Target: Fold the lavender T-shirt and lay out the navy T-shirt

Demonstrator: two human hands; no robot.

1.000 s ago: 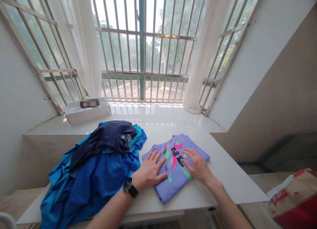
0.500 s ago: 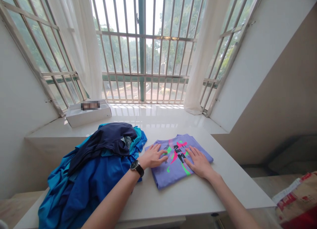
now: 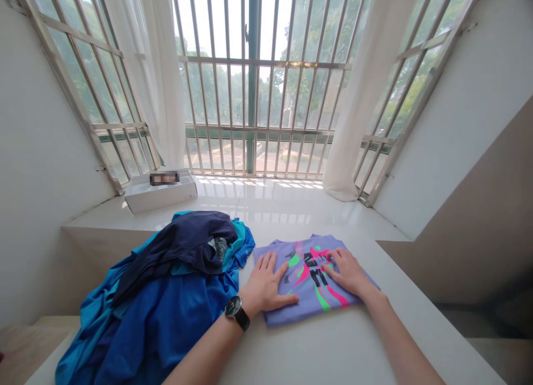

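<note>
A folded purple T-shirt (image 3: 283,313) with a pink, green and black print lies on the white table. My left hand (image 3: 266,285) rests on its left side, fingers spread and palm down; a black watch (image 3: 237,312) is on that wrist. Over the right part of the print lies my right hand (image 3: 346,271), its fingers stretched out on the cloth. Neither hand grips anything. To the left, close to my left forearm, sits a loose heap of blue clothes (image 3: 179,318) with a dark navy garment (image 3: 183,243) on top.
A shallow white box (image 3: 162,199) stands at the back left on the window sill (image 3: 266,202). Behind it are a barred window (image 3: 258,96) and white curtains (image 3: 345,124). The table (image 3: 316,351) meets the sill; its right edge slants down toward the lower right corner.
My left hand has moved down toward the shirt's near left part, its fingers spread wider. My right hand has shifted slightly on the print. The camera view has swung a little left.
</note>
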